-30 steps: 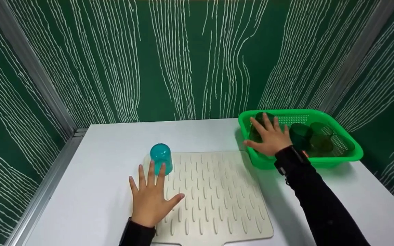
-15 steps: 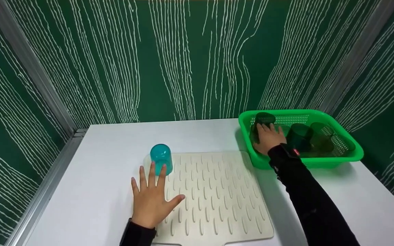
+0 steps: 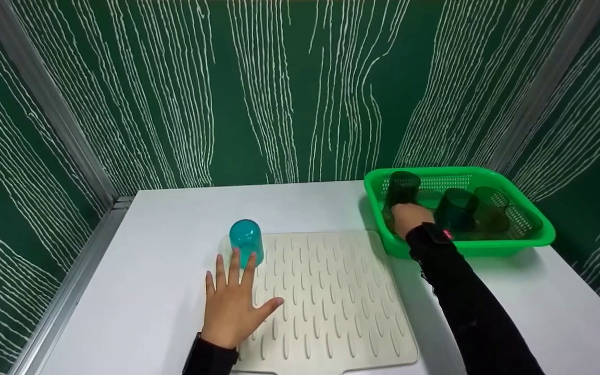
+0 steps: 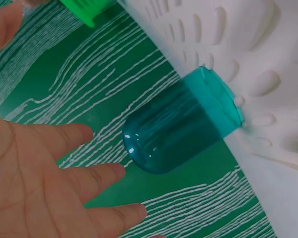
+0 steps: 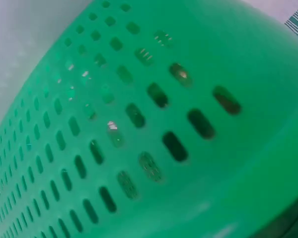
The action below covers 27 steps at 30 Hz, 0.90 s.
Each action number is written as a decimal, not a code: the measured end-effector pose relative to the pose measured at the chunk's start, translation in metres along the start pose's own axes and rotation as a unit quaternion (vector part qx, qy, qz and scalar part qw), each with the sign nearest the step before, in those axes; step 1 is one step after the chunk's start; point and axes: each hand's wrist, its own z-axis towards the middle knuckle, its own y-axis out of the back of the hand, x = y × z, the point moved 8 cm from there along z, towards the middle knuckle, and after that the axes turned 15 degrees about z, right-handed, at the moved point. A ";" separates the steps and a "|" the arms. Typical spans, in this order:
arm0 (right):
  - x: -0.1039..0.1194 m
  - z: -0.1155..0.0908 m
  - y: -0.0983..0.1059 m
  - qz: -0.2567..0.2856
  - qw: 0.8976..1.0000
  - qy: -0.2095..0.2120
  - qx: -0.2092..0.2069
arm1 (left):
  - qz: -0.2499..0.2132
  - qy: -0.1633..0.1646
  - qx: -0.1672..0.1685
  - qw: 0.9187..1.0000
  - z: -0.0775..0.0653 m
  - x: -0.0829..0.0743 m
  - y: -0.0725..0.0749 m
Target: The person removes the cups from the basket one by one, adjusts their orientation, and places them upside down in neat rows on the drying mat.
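Observation:
My right hand [image 3: 412, 217] reaches down into the green basket [image 3: 539, 237], its fingers bent downward and hidden, so I cannot tell whether they hold anything. Right beside it, at the basket's left end, stands a dark see-through cup [image 3: 403, 185]. My left hand [image 3: 229, 312] hovers palm down with its fingers spread, close over the left part of a cream draining mat [image 3: 336, 297]. An upside-down teal cup [image 3: 246, 237] stands on the mat's far left corner, just beyond those fingertips. In the left wrist view, the spread fingers point toward the same teal cup [image 4: 184, 124].
More dark see-through cups lie in the basket, among them a bluish one [image 3: 456, 208] and a brownish one [image 3: 491, 211]. The basket's perforated wall [image 5: 149, 124] fills the right wrist view. Green panels with white lines [image 3: 300, 94] enclose the white table [image 3: 138, 291].
My right hand has lowered from above the basket into it, its spread fingers bending downward out of sight. My left hand and the teal cup stay almost where they were.

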 end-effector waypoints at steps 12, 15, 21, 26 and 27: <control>-0.002 -0.010 0.012 0.084 0.996 0.005 -0.017 | -0.033 0.004 -0.003 0.999 -0.002 -0.002 0.006; 0.002 -0.017 0.020 0.098 0.995 0.011 -0.025 | -0.033 0.001 -0.009 0.999 -0.002 -0.003 0.008; 0.015 -0.032 0.043 0.106 0.990 0.038 -0.083 | -0.028 -0.001 -0.017 0.999 -0.002 -0.004 0.010; 0.023 -0.047 0.060 0.153 0.979 0.055 -0.126 | -0.043 -0.002 -0.019 0.999 -0.001 -0.006 0.010; 0.023 -0.050 0.062 0.170 0.975 0.057 -0.131 | -0.050 -0.002 -0.019 0.999 -0.001 -0.006 0.010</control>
